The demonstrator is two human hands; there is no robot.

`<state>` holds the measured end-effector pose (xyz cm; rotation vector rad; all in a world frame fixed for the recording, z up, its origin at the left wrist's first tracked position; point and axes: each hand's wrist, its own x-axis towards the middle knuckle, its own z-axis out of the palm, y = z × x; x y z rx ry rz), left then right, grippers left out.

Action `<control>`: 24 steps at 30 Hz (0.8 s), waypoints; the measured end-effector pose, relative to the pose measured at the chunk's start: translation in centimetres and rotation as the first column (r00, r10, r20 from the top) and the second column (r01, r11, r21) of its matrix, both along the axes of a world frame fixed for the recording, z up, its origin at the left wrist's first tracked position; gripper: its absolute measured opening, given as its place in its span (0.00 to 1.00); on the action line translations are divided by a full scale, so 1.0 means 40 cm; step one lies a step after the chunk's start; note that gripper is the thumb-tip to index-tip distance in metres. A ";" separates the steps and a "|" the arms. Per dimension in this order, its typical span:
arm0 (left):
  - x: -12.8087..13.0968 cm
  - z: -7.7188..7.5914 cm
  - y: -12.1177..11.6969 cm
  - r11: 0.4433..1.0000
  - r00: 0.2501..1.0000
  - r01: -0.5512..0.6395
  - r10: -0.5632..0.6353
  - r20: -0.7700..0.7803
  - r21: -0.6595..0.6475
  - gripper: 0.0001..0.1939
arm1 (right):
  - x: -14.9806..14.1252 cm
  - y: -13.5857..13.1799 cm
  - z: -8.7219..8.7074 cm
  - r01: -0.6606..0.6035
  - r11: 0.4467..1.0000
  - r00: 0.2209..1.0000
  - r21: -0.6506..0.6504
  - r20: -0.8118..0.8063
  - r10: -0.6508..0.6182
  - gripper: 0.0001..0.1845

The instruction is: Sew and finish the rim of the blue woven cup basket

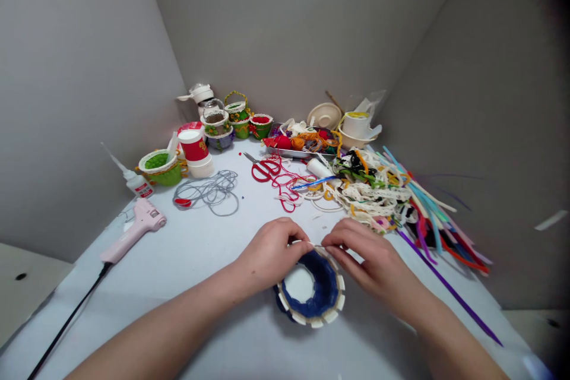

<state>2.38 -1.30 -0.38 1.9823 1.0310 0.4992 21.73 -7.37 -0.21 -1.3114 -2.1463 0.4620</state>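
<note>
A small round basket [327, 285], dark blue inside with white tabs and tan cord round its rim, stands on the table between my hands. My left hand [278, 252] is closed at the rim's far left, thumb and forefinger pinched on the edge. Just across from it, my right hand [363, 252] pinches a thin strand at the far right of the rim. The strand runs between both sets of fingertips; its ends are hidden. A pale disc [299, 284] shows in the bottom of the basket.
On the left lie a pink glue gun [133, 228] with black cable, a glue bottle [138, 183] and grey cord [214, 193]. Red scissors [265, 169] lie beyond my hands. Small decorated baskets [217, 124] stand behind. Lace trims [374, 196] and pipe cleaners [439, 219] spread rightward.
</note>
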 end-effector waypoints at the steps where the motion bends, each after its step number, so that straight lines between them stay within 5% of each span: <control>1: 0.000 0.001 0.000 1.000 1.000 0.001 -0.001 -0.002 0.006 0.08 | -0.001 -0.002 0.002 -0.020 1.000 1.000 -0.003 0.002 0.020 0.07; 14: -0.006 -0.011 0.006 1.000 1.000 -0.018 0.018 0.009 0.008 0.08 | 0.042 0.011 0.002 -0.066 0.992 0.997 -0.110 0.036 0.070 0.09; 24: -0.008 -0.004 0.009 0.993 0.993 -0.112 0.112 -0.034 -0.026 0.07 | 0.019 0.024 -0.005 -0.032 0.955 0.981 -0.296 -0.193 -0.027 0.11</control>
